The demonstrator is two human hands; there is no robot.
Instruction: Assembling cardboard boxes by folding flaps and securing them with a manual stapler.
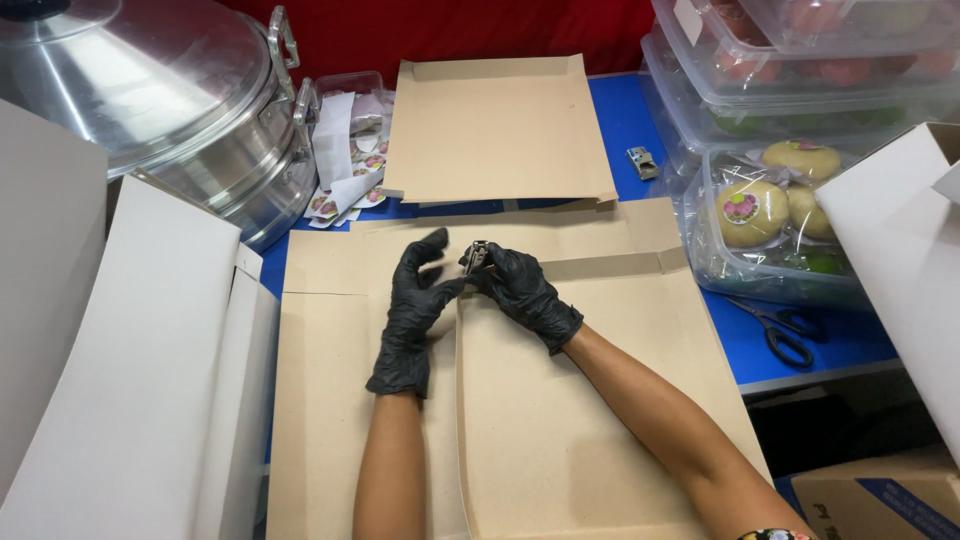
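Two black-gloved hands, the right hand closed around a small metal stapler and the left hand half open steadying a brown cardboard sheet, worked mid-desk, apparently stapling a folded edge.

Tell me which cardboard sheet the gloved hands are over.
The near cardboard sheet with its raised fold: left hand and right hand hold a small stapler above it. The far sheet lies untouched.
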